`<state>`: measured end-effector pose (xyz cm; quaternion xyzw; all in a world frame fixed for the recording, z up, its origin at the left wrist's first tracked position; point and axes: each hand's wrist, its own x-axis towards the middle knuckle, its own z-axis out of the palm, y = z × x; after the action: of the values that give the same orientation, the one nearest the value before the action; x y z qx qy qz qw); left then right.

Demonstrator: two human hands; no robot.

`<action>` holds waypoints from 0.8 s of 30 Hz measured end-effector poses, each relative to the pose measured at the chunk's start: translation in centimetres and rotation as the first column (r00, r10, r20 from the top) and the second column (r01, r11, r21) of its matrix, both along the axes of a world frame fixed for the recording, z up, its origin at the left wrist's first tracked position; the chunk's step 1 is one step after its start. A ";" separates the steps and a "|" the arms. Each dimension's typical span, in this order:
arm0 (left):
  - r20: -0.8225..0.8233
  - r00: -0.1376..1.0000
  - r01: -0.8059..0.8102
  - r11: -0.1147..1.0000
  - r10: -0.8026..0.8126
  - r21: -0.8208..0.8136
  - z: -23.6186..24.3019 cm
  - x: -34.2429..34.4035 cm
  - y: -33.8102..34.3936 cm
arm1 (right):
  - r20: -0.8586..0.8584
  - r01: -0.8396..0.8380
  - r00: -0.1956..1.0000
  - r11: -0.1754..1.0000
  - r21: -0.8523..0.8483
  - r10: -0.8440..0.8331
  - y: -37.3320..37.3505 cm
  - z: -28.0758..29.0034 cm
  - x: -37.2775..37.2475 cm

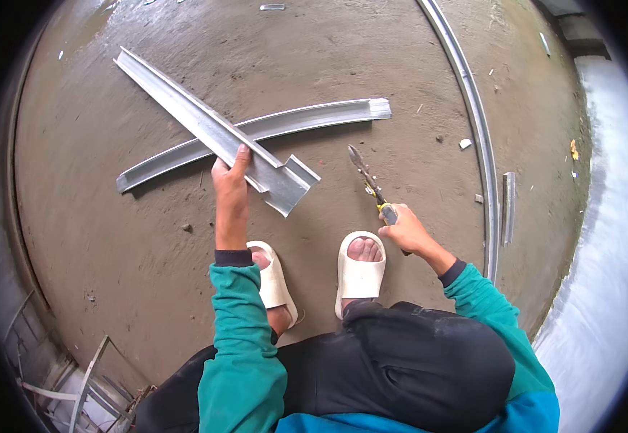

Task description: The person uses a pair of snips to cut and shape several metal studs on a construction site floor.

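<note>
My left hand [232, 189] grips a silver metal channel [184, 108] near its close end, thumb on top. That end is cut, with a flap of side wall bent outward at the right. The channel slants up to the far left. Beneath it, a second metal channel [307, 120] lies crosswise on the ground. In my right hand [405, 229] is a pair of tin snips [370, 186] with yellow and dark handles. Their blades point away from me, apart from both channels. Whether the blades are parted is hard to make out.
Along the right runs a long metal channel [471, 94], with a short metal piece [509, 209] beside it. A pale wall [603, 238] rises farther right. Bent metal scraps [86, 382] stand at the lower left. Small debris dots the brown ground [148, 267] around my white slides [362, 270].
</note>
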<state>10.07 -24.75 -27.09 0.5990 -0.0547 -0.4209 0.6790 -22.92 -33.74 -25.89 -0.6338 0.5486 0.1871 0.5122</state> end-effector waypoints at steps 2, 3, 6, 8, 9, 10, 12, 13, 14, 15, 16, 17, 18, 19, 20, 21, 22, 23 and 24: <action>-0.010 1.000 0.003 1.000 -0.003 0.002 -0.1 0.3 0.0 | -0.129 -0.008 0.992 1.000 0.003 0.008 0.3 0.6 0.8; -0.009 1.000 0.016 1.000 -0.016 0.010 -0.1 0.5 0.1 | -0.095 0.037 0.995 0.998 -0.048 -0.041 0.8 0.2 0.7; -0.027 0.999 0.031 0.999 -0.031 0.010 0.7 -0.4 -0.8 | -0.106 0.079 0.990 0.989 -0.128 -0.093 1.1 -2.0 -0.9; -0.024 0.999 0.031 0.999 -0.031 0.013 0.4 -0.1 -0.6 | -0.056 0.176 0.979 0.957 -0.231 -0.194 1.4 -2.7 -0.6; -0.026 0.999 0.037 0.999 -0.036 0.018 0.3 0.1 -0.7 | -0.055 0.170 0.981 0.957 -0.237 -0.188 1.0 -2.7 -0.9; -0.027 0.999 0.029 0.999 -0.028 0.021 0.2 0.2 -0.5 | -0.040 0.169 0.984 0.979 -0.112 -0.175 0.8 -2.2 -0.9; 0.022 0.999 0.042 0.999 -0.042 0.017 -0.1 0.3 -0.4 | -0.029 0.155 0.988 0.988 0.014 -0.155 0.6 -1.9 -1.5; 0.017 0.999 0.032 0.999 -0.032 0.014 -0.2 0.4 -0.4 | 0.095 0.214 0.969 0.965 0.151 -0.229 1.0 -1.7 -2.3; 0.047 0.998 0.036 0.999 -0.037 0.028 -0.3 0.5 -0.1 | 0.204 0.245 0.928 0.922 0.300 -0.313 1.5 -1.0 -2.2; 0.076 0.996 0.039 0.998 -0.042 0.043 -0.4 0.6 0.1 | 0.270 0.237 0.898 0.897 0.372 -0.349 1.7 0.2 -2.5; 0.068 0.997 0.024 0.999 -0.027 0.042 -0.3 0.5 -0.1 | 0.263 0.226 0.905 0.901 0.369 -0.335 1.7 1.9 -2.6; 0.061 0.998 0.022 0.998 -0.025 0.056 0.1 0.4 -0.1 | 0.307 0.225 0.851 0.825 0.519 -0.425 2.0 3.1 -2.8; 0.054 0.998 0.019 0.997 -0.023 0.071 0.3 0.3 -0.1 | 0.330 0.203 0.789 0.727 0.656 -0.518 2.2 4.3 -2.8; 0.056 0.998 0.023 0.998 -0.026 0.062 0.4 0.2 -0.3 | 0.324 0.202 0.797 0.731 0.652 -0.510 2.2 5.6 -3.0; 0.052 0.999 0.011 0.997 -0.015 0.071 0.2 0.2 -0.3 | 0.314 0.172 0.809 0.711 0.682 -0.497 2.4 6.5 -3.2; 0.050 0.998 0.023 0.997 -0.026 0.070 0.0 0.2 -0.4 | 0.304 0.142 0.820 0.688 0.712 -0.484 2.4 7.4 -3.2; 0.056 0.998 0.029 0.996 -0.033 0.080 0.2 0.5 -0.2 | 0.299 0.126 0.827 0.676 0.726 -0.476 2.3 8.4 -2.5; 0.045 0.999 0.012 0.999 -0.014 0.043 0.6 0.3 -0.5 | 0.342 0.054 0.873 0.767 0.640 -0.347 2.0 9.5 -1.9; 0.050 0.999 0.015 0.999 -0.018 0.052 0.5 0.1 -0.6 | 0.372 -0.030 0.904 0.838 0.545 -0.210 2.0 9.9 -1.7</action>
<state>10.20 -25.37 -26.55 0.6260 -0.0658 -0.4126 0.6584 -24.58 -31.79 -16.03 -0.4621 0.3813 0.1688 0.7827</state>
